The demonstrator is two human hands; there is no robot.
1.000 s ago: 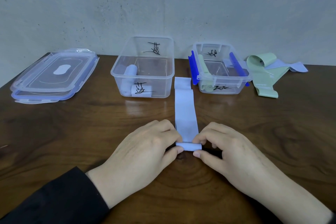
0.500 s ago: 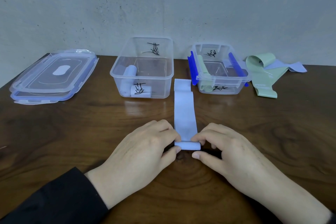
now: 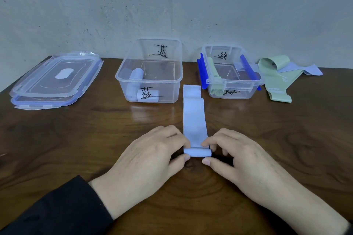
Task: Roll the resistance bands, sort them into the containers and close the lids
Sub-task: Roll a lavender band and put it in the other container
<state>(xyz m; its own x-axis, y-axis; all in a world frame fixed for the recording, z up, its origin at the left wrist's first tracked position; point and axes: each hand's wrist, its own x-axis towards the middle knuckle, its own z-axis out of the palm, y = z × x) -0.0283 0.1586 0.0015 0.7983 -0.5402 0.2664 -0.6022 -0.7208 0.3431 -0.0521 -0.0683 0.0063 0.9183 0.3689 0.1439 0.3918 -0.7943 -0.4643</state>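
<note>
Rolling is in progress on one pale blue resistance band [image 3: 194,120], which lies flat on the wooden surface [image 3: 76,139] and runs away from the person toward the gap between the two containers, its far end folded over on itself. Only a short roll has formed at the near end. The left hand [image 3: 150,160] and right hand [image 3: 242,162] flank that roll; the fingers [image 3: 183,139] of each are curled in and pinched on an end of it, thumbs below and forefingers on top. Most of the band's length remains unrolled.

The larger clear container [image 3: 150,74], marked in black ink, holds at least one rolled pale blue band [image 3: 136,77] and a white roll or label at the front wall; which of the two cannot be determined through the plastic. The smaller container with blue clips [image 3: 232,76] holds a green band [image 3: 214,82], loosely placed along its left side.

Outstanding items: a loose green band [image 3: 275,80] and a loose pale blue band [image 3: 309,69] lie unrolled on the surface to the right of the smaller container. Two lids [image 3: 55,76] are stacked at far left, well apart from both containers. Neither container is closed.

Assessment: the task is judged less than half complete. Remaining are finishing this roll, two further bands, sorting and both lids.
</note>
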